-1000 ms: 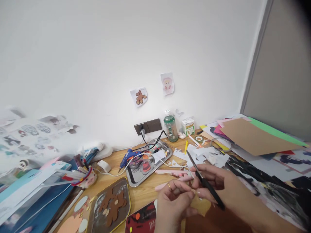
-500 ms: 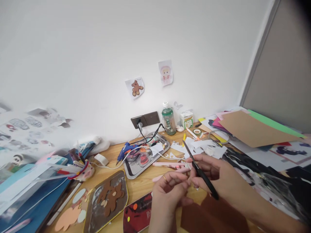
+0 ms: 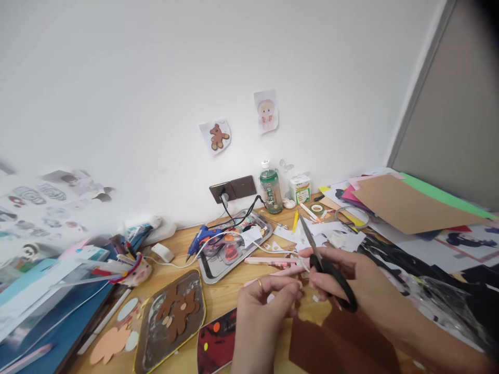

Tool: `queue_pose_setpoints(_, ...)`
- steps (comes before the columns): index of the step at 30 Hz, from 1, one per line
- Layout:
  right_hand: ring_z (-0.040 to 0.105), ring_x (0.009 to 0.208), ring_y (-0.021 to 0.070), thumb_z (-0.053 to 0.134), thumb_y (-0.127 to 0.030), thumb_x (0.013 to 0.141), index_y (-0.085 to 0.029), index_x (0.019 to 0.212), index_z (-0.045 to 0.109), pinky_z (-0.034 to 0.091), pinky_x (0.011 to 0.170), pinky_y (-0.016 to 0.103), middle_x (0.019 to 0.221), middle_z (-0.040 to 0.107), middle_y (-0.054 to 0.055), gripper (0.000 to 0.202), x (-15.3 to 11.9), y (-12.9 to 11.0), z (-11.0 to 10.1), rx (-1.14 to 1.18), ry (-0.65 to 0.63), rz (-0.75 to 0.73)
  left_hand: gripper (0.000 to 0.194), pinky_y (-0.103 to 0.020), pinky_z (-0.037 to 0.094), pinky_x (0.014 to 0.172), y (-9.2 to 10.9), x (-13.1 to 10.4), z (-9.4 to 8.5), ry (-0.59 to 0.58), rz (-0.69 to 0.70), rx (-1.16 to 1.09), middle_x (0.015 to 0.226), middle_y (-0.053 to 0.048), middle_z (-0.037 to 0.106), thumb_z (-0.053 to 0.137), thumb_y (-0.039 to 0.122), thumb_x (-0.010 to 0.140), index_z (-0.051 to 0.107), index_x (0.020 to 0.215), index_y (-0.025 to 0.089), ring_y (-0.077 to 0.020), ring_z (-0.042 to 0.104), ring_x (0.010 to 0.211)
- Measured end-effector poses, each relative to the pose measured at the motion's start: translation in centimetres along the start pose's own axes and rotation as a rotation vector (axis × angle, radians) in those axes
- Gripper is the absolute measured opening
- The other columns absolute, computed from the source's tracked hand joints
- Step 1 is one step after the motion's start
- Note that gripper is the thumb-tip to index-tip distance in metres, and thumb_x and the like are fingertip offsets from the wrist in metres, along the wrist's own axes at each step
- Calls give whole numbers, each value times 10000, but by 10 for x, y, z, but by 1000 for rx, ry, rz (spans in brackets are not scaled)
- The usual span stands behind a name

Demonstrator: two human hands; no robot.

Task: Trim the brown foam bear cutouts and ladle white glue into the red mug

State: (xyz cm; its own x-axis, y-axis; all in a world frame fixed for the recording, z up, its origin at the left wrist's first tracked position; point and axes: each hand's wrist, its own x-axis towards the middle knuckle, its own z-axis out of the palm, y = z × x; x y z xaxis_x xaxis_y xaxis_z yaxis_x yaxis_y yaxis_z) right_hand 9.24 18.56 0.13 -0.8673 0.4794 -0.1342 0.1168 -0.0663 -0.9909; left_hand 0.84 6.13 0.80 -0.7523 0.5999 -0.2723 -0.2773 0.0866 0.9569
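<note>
Right fingers [image 3: 331, 255] grasp scissors [image 3: 343, 283]; left fingers [image 3: 283, 301], cannot tell. Dark tray [image 3: 150, 350] holds brown cutouts [image 3: 181, 318].

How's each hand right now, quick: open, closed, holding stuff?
Left hand: pinched closed; whether it holds anything can't be told.
Right hand: closed, holding pointed, black-handled metal scissors.

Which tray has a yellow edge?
The dark tray holding brown cut-outs, left of the person's left hand. The other tray, farther back, has a silver edge.
</note>
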Motion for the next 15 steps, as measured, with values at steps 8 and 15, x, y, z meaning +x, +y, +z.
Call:
queue_pose_setpoints(8,415,520,83,602,-306,709,-203,921,641,365,499,181,566,472,-45,239,-1,12,7,-80,-259,-128,170,-136,403,440,7,2,-2,-7,-48,-222,628,-32,570,663,271,600,618,624,109,-84,493,592)
queue_pose_setpoints(15,459,625,132,573,-310,735,-195,973,636,383,613,242,630,513,-17,271,-8,-2,13,-32,-329,-105,171,-143,405,436,8,1,-5,16,-36,-228,604,-28,577,657,266,607,590,612,109,-93,519,592)
